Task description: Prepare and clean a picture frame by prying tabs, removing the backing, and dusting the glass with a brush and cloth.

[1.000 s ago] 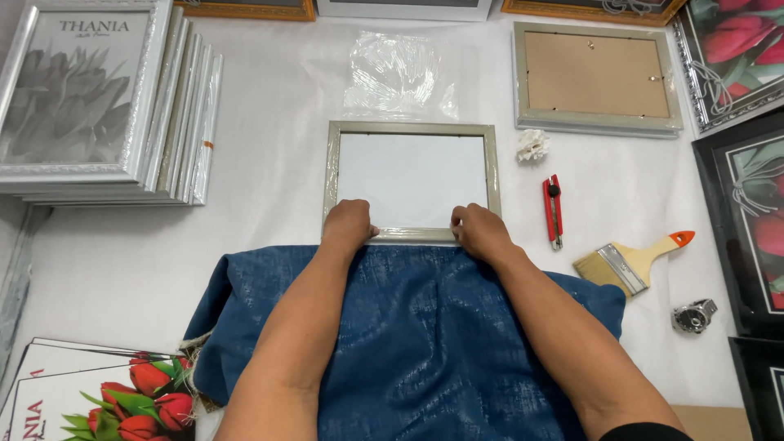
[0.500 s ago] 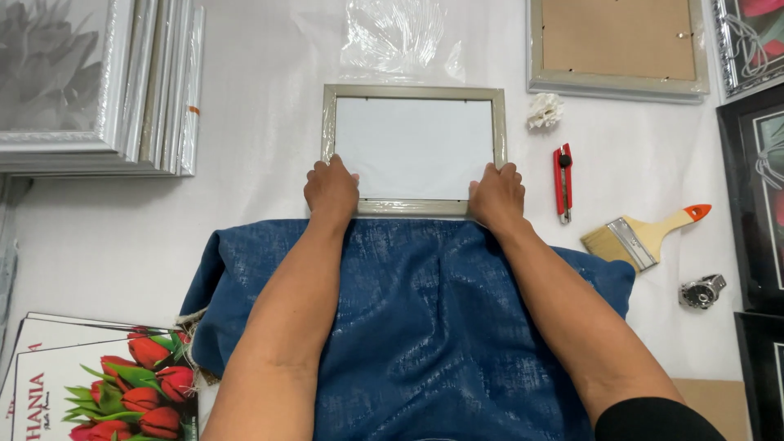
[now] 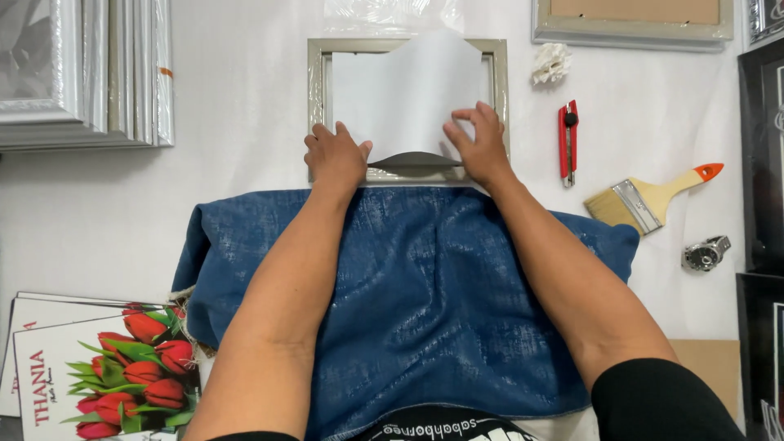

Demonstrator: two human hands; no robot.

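A silver-grey picture frame point(image 3: 317, 90) lies on the white table in front of me. A white sheet point(image 3: 404, 94) is bowed up out of it, its near edge lifted so a dark gap shows underneath. My left hand point(image 3: 335, 159) grips the sheet's lower left edge. My right hand point(image 3: 480, 145) pinches the lower right edge with fingers on top. Both forearms lie across a blue textured cloth point(image 3: 408, 302) that covers the table's near edge.
A red box cutter point(image 3: 568, 140), a crumpled white scrap point(image 3: 551, 62), a flat paintbrush with orange handle point(image 3: 649, 198) and a small metal part point(image 3: 706, 253) lie right. Stacked silver frames point(image 3: 82, 73) stand at left, tulip prints point(image 3: 98, 367) near left, dark framed pictures point(image 3: 763, 163) along the right edge.
Earlier both hands pressed on the frame's lower edge with the white sheet flat. Now they have lifted the sheet's near edge, so it curves up out of the frame.
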